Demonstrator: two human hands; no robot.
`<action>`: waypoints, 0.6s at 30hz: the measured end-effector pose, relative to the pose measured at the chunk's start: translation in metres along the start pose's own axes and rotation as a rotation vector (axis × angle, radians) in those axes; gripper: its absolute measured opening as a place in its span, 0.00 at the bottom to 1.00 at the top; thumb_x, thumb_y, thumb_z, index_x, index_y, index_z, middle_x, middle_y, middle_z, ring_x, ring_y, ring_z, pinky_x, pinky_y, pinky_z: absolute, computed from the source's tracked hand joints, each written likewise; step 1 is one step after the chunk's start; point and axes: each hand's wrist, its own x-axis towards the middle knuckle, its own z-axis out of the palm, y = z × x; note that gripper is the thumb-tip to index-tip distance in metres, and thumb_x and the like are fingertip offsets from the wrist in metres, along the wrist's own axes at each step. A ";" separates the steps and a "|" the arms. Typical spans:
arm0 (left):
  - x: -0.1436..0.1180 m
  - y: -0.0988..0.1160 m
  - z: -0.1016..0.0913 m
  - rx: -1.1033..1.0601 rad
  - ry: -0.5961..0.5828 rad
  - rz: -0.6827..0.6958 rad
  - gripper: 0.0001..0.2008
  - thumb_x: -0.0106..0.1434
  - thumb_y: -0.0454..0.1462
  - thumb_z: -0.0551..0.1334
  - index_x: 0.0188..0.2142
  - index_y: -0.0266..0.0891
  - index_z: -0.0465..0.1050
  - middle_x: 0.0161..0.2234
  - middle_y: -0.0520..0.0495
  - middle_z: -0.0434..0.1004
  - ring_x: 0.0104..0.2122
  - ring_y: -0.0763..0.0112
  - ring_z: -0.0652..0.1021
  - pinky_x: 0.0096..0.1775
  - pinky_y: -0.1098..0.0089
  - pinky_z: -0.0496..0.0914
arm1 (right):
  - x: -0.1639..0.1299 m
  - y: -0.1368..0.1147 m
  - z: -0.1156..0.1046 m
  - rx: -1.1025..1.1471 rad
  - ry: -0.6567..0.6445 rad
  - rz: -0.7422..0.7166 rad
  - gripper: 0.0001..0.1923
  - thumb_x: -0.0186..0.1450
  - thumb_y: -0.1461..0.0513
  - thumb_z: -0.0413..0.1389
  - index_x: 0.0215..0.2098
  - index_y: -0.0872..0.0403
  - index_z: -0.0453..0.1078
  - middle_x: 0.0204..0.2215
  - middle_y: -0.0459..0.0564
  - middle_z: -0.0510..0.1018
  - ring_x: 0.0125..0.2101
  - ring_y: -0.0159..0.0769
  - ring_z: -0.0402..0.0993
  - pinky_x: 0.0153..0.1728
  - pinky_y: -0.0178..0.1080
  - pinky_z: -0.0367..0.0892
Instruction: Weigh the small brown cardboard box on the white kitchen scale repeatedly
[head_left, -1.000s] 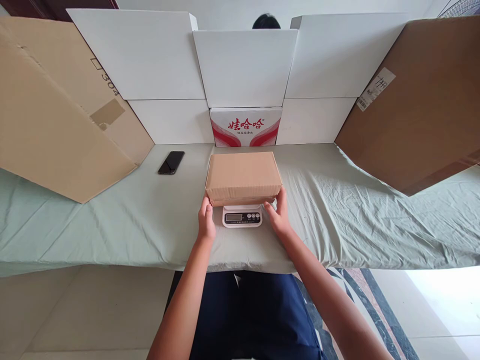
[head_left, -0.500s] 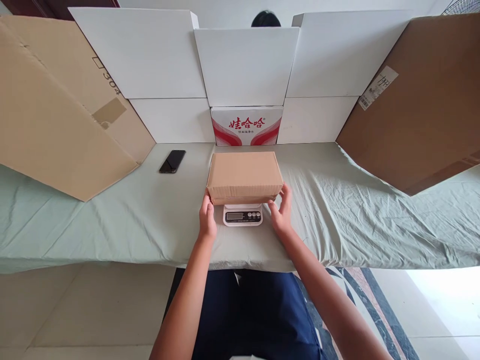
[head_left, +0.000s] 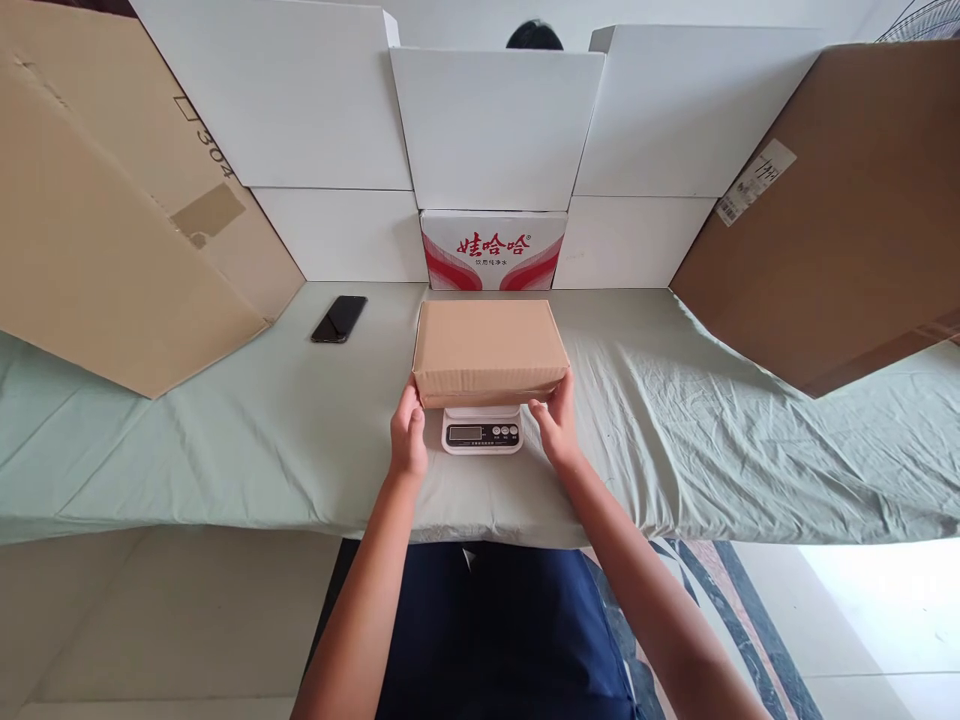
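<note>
Here a plain brown cardboard box sits on a small white scale, and both hands are at its near corners. The box is closed, rectangular and unmarked on top, its lid a smooth tan and its near side a darker strip in shadow; it overhangs the scale so that only the scale's front edge with the dark display and round buttons shows between the two hands. The left hand has its fingers curled up against the box's near left corner, touching the cardboard. The right hand has its fingers spread loosely at the near right corner, tips on the box's lower edge, not wrapped around it. The scale stands on a bench covered with a pale green cloth. Well beyond the left fingers lies a black phone. Just beyond the box stands a white carton with red printing.
</note>
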 end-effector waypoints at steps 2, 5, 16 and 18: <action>0.014 0.005 -0.002 -0.008 -0.037 0.022 0.39 0.68 0.63 0.54 0.69 0.43 0.64 0.69 0.37 0.68 0.70 0.49 0.66 0.68 0.55 0.63 | 0.013 -0.003 0.001 0.021 0.006 -0.041 0.46 0.67 0.42 0.57 0.75 0.39 0.42 0.74 0.51 0.55 0.72 0.54 0.55 0.71 0.62 0.56; 0.054 0.011 -0.004 -0.005 -0.111 0.049 0.38 0.68 0.63 0.53 0.68 0.44 0.65 0.70 0.37 0.66 0.72 0.51 0.64 0.69 0.56 0.61 | 0.049 -0.002 0.004 0.024 0.018 -0.129 0.48 0.67 0.41 0.57 0.76 0.36 0.36 0.76 0.48 0.50 0.75 0.52 0.50 0.72 0.61 0.56; 0.126 -0.053 0.013 -0.074 -0.199 0.058 0.34 0.67 0.58 0.59 0.66 0.44 0.67 0.69 0.39 0.67 0.72 0.53 0.63 0.71 0.56 0.57 | 0.117 0.086 0.026 -0.026 0.080 -0.147 0.46 0.65 0.44 0.54 0.74 0.42 0.38 0.73 0.53 0.54 0.72 0.50 0.55 0.71 0.59 0.56; 0.127 -0.062 0.011 -0.072 -0.166 0.004 0.33 0.68 0.58 0.59 0.65 0.45 0.68 0.69 0.40 0.68 0.72 0.55 0.64 0.71 0.55 0.56 | 0.114 0.088 0.026 -0.005 0.048 -0.120 0.45 0.65 0.46 0.55 0.74 0.42 0.39 0.72 0.53 0.57 0.70 0.50 0.58 0.71 0.59 0.57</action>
